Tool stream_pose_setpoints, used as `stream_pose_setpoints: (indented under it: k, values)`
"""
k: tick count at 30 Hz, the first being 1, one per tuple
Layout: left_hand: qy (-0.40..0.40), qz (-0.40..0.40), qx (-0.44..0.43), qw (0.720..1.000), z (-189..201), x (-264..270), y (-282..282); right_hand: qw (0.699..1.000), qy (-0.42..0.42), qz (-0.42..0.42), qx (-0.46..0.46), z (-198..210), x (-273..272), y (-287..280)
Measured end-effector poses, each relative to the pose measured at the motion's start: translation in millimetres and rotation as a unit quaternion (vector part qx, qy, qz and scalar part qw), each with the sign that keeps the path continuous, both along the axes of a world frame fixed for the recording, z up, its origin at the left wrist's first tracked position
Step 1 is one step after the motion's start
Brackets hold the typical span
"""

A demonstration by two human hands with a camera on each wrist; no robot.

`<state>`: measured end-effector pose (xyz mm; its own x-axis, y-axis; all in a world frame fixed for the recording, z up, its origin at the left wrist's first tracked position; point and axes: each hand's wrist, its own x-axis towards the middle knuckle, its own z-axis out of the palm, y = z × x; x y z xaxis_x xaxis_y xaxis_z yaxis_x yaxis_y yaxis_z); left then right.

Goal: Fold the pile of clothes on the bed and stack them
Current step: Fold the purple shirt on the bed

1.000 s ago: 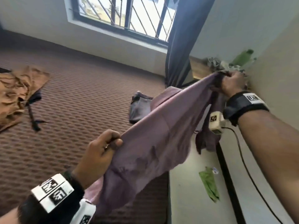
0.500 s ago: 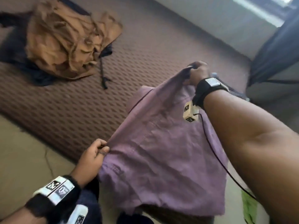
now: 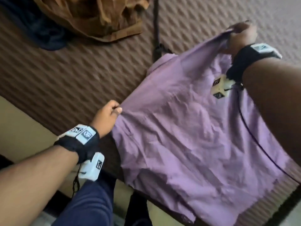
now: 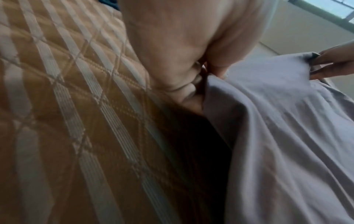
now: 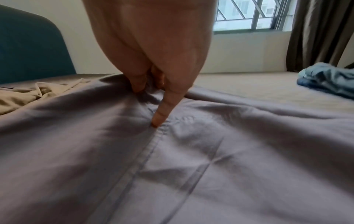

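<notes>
Shirt fabric, a purple shirt (image 3: 192,137), fills the centre and lower right of the head view, stretched between both hands over the near edge of the bed (image 3: 68,75), its lower part hanging past that edge. The left hand (image 3: 106,118), at centre left of the frame, pinches one side of the shirt with curled fingers and thumb. The right hand (image 3: 239,35), in the upper right, grips the far corner in a closed fist, bunching the cloth above its wristband.

At the top of the head view lies a crumpled tan garment (image 3: 97,15) on the patterned brown bedcover, with a dark garment (image 3: 37,30) beside it at upper left.

The left wrist view shows the left-hand fingers (image 4: 193,91) curled tight against the shirt's edge, with the quilted bedcover close below at the left, and the fingertips of the other hand holding the far corner at the right edge. The right wrist view shows what the others hide: one finger (image 5: 162,109) stretched down onto a seam while the rest pinch cloth, a teal headboard (image 5: 32,48) at left, a barred window (image 5: 252,15) with a dark curtain (image 5: 321,34), and a blue garment (image 5: 329,78) at right.
</notes>
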<state>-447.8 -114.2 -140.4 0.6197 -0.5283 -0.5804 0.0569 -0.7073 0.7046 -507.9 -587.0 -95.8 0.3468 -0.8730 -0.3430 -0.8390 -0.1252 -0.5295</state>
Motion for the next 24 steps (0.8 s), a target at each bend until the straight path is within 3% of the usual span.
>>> stream_pose_setpoints:
  k: [3,6,10,13,17,21,24]
  values:
    - [0.033,0.031,-0.005,0.999,-20.8,19.1,-1.8,0.997,-0.064,-0.039,0.002,-18.6,21.0,19.1]
    - [0.119,0.088,-0.041,0.988,-20.8,18.0,2.9,0.998,-0.062,-0.018,-0.024,-30.6,14.4,58.2]
    - [0.184,0.136,-0.045,0.972,-3.0,11.2,2.5,0.989,-0.143,0.017,-0.017,-34.9,-56.3,167.5]
    - [0.238,0.146,-0.044,0.959,1.2,6.9,9.7,0.996,-0.061,0.072,-0.006,-8.4,-140.8,277.3]
    - [0.318,0.131,-0.017,0.939,-0.5,5.1,33.7,0.980,0.056,0.149,0.119,23.1,-244.3,398.3]
    - [0.349,0.085,-0.002,0.933,-1.4,-2.9,51.8,0.919,0.266,0.278,0.092,11.5,-315.2,464.5]
    - [0.350,0.073,-0.020,0.934,1.9,-5.5,56.9,0.905,0.308,0.288,0.050,-9.8,-335.2,485.7]
